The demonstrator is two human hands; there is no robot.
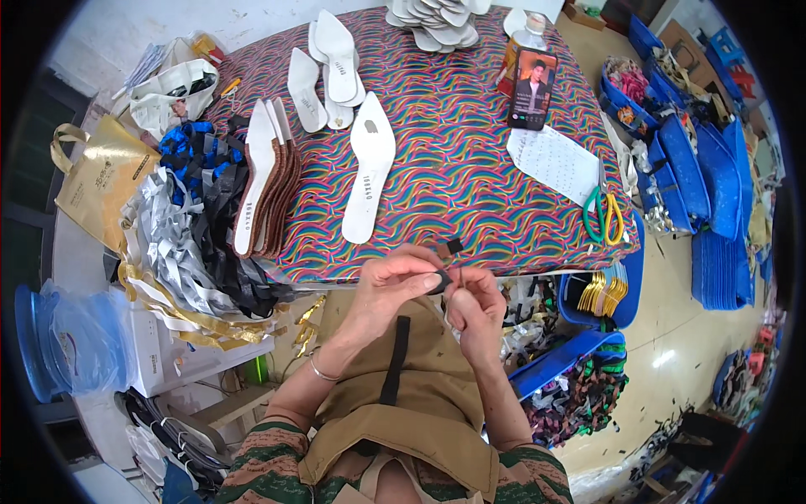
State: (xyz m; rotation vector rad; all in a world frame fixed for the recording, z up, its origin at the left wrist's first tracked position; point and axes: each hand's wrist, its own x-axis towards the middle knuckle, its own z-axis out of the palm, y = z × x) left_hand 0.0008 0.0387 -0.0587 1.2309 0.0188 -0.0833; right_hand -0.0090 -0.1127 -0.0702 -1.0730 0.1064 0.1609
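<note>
Black material shows between the person's two bare hands, held just off the near edge of a table point(437, 197) spread with a wavy multicoloured cloth. The left hand point(393, 286) pinches a small dark piece point(439, 282) between thumb and fingers, its grip closed down on it. The right hand point(477, 309) meets it from the other side, its thumb and fingertips drawn together near the piece; whether they grip the piece itself or something thin beside it, I cannot tell. Just above the fingers, a short brown-and-black tab point(452, 248) sticks up toward the table; its link to the dark piece is hidden. Below the hands, a black strap point(395, 361) lies lengthwise on a brown apron point(437, 449). On the cloth, a single white insole point(369, 168) lies ahead of the hands, with a brown-edged stack of insoles point(267, 185) to its left and a loose group of white insoles point(337, 63) farther back. Silver strips point(172, 231) heap up at the table's left side. To the right, a phone point(532, 88) with a lit screen leans against a bottle point(531, 35), near a white sheet point(554, 164) and scissors point(604, 217) with green and yellow handles.
</note>
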